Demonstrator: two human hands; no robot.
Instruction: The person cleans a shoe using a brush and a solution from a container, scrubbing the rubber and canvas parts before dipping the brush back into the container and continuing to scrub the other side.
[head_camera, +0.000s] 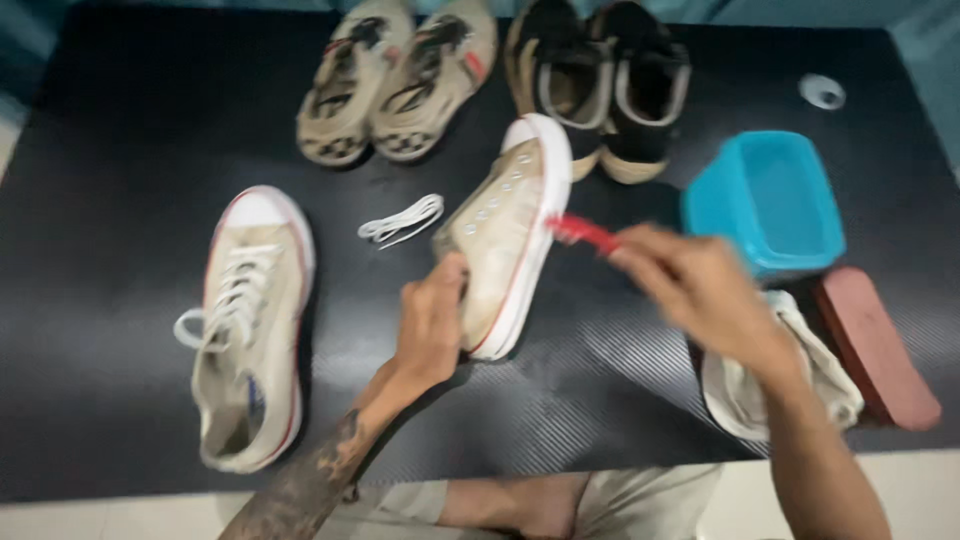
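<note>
Left hand: I see my left hand (432, 318) gripping the heel end of a beige unlaced sneaker (507, 235), fingers wrapped around it, tilting it on its side on the black mat (120, 150).
Right hand: my right hand (700, 290) has its fingers curled together around a red brush (585, 233), the bristle end touching the sneaker's white sole edge.
Container: a teal tub (765, 200) stands just right of the brush; I cannot tell what it holds.
Nearby: loose white lace (402, 220), laced matching sneaker (250, 320), white cloth (790, 385), reddish block (875, 345).
</note>
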